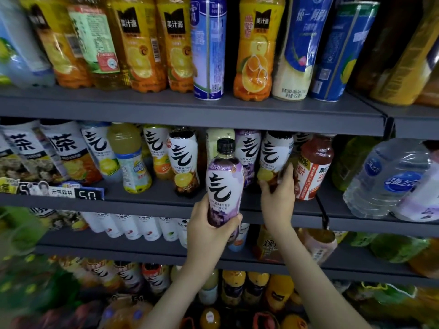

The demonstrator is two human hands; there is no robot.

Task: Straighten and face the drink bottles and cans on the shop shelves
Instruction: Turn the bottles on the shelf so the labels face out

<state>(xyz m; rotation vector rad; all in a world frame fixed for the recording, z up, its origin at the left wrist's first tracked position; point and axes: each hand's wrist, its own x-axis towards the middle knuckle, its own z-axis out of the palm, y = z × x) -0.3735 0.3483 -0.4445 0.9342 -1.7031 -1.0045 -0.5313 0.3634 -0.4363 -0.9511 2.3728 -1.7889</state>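
1. Left hand (209,224) has its fingers wrapped round the base of the purple bottle (224,184). It's held off the middle shelf (154,203), label out, left of the red juice bottle (313,167).
2. Right hand (278,195) fingers grip the lemon bottle (275,157), which stands just left of the red juice bottle.
3. Plenty left, I reckon: the blue can (209,48) up and left of the red juice bottle shows its seam, and the green-label bottle (95,39) further left shows its back.
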